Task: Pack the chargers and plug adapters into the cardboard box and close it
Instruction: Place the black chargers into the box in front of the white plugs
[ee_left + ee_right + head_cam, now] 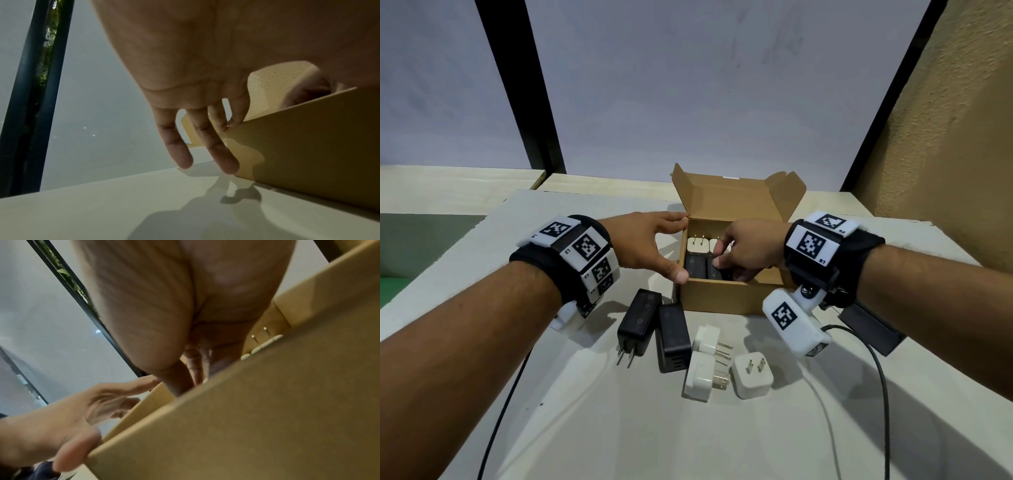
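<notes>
Your left hand (pixel 650 245) braces the left wall of the cardboard box (pixel 726 296), fingers (pixel 216 146) spread straight, thumb at the near corner. Box sits open on the desk (pixel 585 411), lid flaps up. Inside: two white plug adapters (pixel 697 245) at the back, black chargers (pixel 697 267) in front. Your right hand (pixel 748 251) reaches into the box, fingers curled down on a black charger; grip unclear. Near the box: two black chargers (pixel 640 317), three white plug adapters (pixel 751 375) loose on the desk.
</notes>
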Demonstrator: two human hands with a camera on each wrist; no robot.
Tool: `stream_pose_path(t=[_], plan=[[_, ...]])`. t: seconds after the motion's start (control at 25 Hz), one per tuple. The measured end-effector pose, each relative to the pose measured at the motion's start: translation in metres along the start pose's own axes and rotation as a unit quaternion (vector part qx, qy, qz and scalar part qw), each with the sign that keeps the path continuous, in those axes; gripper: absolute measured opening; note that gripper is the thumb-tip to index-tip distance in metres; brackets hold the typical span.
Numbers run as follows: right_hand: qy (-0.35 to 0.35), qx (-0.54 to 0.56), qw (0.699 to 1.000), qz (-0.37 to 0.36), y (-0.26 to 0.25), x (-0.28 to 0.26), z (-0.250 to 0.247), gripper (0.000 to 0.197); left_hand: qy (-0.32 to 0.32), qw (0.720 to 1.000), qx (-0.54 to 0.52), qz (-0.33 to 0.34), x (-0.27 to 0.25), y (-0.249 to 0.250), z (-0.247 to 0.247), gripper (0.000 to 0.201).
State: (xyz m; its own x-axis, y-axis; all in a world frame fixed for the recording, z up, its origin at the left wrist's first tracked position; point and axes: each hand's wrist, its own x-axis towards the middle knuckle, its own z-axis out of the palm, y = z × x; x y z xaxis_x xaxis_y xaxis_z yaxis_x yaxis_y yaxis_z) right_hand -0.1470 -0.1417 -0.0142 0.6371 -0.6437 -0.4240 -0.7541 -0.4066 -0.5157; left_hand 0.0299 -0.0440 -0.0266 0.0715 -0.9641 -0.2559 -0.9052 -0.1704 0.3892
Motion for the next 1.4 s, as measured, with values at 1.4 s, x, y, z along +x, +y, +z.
stream_pose_path(t=[1.4], plan=[[0.215, -0.044, 0.972, -0.081, 0.014, -0.057, -0.055, 0.018, 0.035, 0.999, -0.024, -0.011, -0.007, 0.009, 0.005, 0.124]])
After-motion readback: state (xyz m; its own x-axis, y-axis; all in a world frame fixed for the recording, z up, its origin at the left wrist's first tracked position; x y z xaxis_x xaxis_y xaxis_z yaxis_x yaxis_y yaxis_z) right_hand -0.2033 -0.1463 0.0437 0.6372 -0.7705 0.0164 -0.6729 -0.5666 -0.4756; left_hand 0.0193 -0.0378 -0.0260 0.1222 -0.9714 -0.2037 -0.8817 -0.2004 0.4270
